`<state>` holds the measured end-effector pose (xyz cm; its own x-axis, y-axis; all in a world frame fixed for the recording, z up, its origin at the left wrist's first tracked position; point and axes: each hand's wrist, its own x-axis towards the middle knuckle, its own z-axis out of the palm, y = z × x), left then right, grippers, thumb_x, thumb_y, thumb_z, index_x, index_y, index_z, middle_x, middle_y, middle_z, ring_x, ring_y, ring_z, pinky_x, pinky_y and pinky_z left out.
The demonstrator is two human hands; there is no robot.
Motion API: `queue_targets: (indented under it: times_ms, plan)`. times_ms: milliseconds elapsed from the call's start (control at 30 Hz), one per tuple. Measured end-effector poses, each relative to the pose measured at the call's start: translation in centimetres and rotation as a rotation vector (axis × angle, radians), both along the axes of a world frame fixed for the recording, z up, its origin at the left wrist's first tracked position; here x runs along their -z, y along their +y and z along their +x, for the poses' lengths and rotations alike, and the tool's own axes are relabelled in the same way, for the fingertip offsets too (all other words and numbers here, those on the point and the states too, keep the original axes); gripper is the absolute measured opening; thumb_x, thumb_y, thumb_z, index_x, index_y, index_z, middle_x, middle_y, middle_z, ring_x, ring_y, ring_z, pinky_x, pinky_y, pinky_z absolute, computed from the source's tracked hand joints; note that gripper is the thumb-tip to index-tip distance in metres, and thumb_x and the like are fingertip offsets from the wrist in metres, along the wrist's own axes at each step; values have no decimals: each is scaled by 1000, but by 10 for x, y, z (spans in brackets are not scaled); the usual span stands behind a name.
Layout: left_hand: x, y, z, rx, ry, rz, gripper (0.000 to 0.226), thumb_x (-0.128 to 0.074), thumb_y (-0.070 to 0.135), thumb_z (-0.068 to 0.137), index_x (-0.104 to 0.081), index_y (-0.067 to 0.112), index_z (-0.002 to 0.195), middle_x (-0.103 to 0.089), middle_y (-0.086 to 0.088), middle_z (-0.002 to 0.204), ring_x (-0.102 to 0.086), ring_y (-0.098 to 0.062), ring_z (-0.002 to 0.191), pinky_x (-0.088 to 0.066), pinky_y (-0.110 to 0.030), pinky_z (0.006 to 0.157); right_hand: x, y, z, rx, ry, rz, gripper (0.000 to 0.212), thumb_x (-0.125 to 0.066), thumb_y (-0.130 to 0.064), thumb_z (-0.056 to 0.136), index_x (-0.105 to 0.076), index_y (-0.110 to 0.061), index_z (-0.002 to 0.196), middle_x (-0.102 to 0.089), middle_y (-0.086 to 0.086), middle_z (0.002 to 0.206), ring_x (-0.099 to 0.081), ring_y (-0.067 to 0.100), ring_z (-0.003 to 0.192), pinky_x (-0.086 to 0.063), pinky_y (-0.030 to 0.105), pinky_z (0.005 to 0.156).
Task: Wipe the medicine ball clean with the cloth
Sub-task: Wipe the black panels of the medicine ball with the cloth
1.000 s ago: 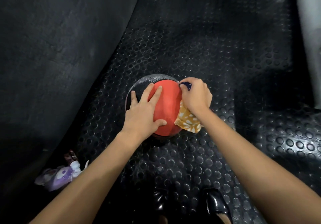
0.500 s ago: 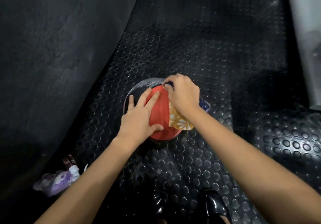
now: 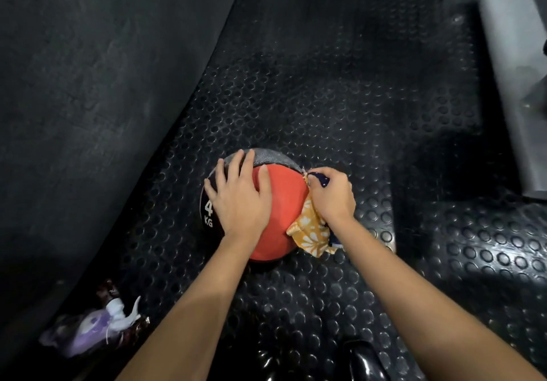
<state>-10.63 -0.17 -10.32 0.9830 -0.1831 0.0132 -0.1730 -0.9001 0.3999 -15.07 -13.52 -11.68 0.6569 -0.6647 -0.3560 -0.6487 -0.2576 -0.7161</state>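
Observation:
A red, black and grey medicine ball (image 3: pixel 281 212) marked "4 KG" sits on the studded black rubber floor (image 3: pixel 325 99). My left hand (image 3: pixel 239 200) lies flat on its top left with fingers spread. My right hand (image 3: pixel 331 197) grips a bunched orange cloth (image 3: pixel 310 232) with white flowers and dark blue parts, pressed against the ball's right side. Part of the cloth hangs below my wrist.
A dark smooth wall or mat (image 3: pixel 88 84) rises along the left. A purple and white bundle (image 3: pixel 94 327) lies at the lower left. A grey metal post (image 3: pixel 515 70) stands at the far right. Black glossy shoes (image 3: pixel 361 360) show at the bottom edge.
My right hand with the cloth slid from the ball's top back down to its right side. My left hand shifted further up and left over the ball.

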Motion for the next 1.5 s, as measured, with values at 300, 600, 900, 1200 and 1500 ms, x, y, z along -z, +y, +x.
queue_targets:
  times_ms: [300, 600, 900, 1200, 1500]
  plan:
    - [6, 5, 0, 22, -90, 8, 60, -22, 49, 91, -50, 23, 137, -47, 4, 144, -33, -26, 139, -21, -53, 109, 1, 20, -20, -36, -104, -176, 18, -55, -29, 92, -67, -30, 105, -65, -11, 103, -57, 11, 99, -37, 25, 74]
    - [8, 12, -7, 36, -123, 8, 57, -24, 47, 92, -51, 22, 136, -47, 4, 144, -34, -26, 138, -22, -54, 109, -9, 30, -20, -137, -164, -229, 19, -53, -28, 93, -67, -30, 106, -64, -12, 107, -55, 8, 100, -34, 24, 72]
    - [7, 6, -5, 107, -111, 62, 58, -23, 46, 92, -51, 21, 137, -47, 1, 144, -34, -30, 137, -22, -57, 108, -20, 29, -11, -181, -148, -250, 19, -51, -28, 94, -67, -29, 105, -63, -11, 106, -55, 11, 100, -36, 25, 73]
    - [3, 18, 14, 642, -157, 112, 55, -31, 45, 92, -48, 23, 139, -47, 4, 144, -35, -28, 138, -19, -55, 114, -19, 21, -35, 79, -140, -120, 16, -57, -28, 90, -61, -26, 105, -63, -15, 95, -58, 8, 91, -35, 23, 72]
    - [2, 20, 4, 9, -4, -273, 47, -30, 31, 98, -41, 18, 142, -41, 0, 148, -34, -18, 137, -22, -38, 115, -29, -3, -12, -6, -370, -33, 9, -71, -20, 80, -65, -21, 86, -62, -18, 77, -61, 4, 78, -47, 18, 78]
